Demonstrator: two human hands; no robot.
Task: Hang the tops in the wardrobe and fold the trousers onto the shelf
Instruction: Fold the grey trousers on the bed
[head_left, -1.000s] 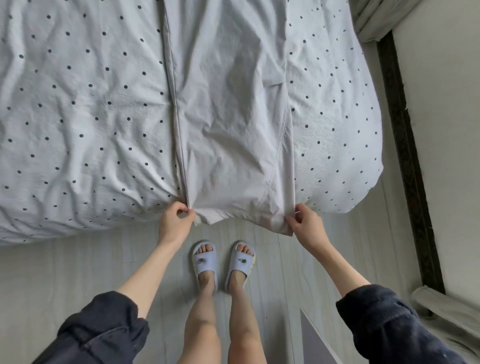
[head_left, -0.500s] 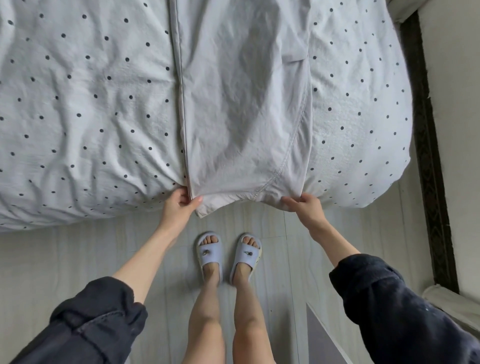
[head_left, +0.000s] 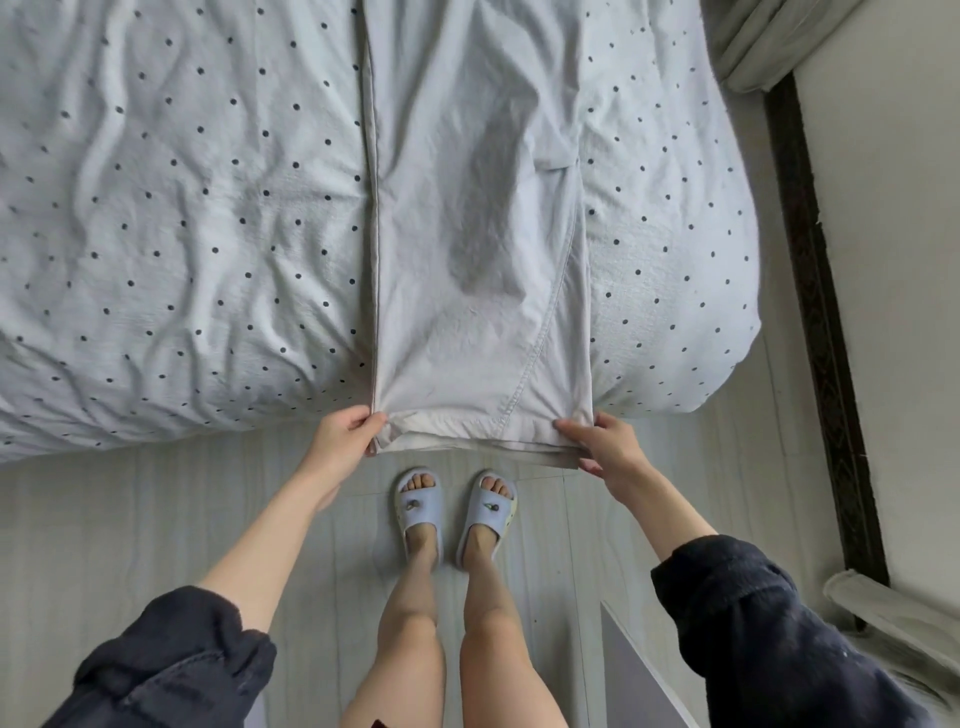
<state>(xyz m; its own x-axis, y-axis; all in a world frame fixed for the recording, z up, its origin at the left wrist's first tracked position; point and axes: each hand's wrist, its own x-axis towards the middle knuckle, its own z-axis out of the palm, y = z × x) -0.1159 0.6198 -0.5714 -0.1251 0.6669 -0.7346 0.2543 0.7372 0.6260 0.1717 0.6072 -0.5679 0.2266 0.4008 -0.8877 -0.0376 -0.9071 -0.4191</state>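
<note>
- Head view looks straight down on pale grey trousers (head_left: 483, 249) laid lengthwise on a dotted duvet (head_left: 171, 218), their hem end hanging just over the bed's near edge above a light floor (head_left: 156, 519).
- Left hand (head_left: 340, 441) pinches the hem's left corner, thumb on top and fingers curled under; right hand (head_left: 605, 444) pinches the right corner the same way. Both hands are apart, one at each end of the hem.
- Judged step: squaring the legs before the first fold toward the waistband, which lies out of view at the top.
- To do it well, pull both corners evenly so the hem edge stays straight and the left side seam runs true.
- A shallow crease sits mid-leg; light tension toward the feet should flatten it before folding.
- When lifting, keep both layers of cloth pinched together, or the lower leg may slip and skew.
- Soft duvet gives under pressure, so smooth with flat palms, not pushing down.
</note>
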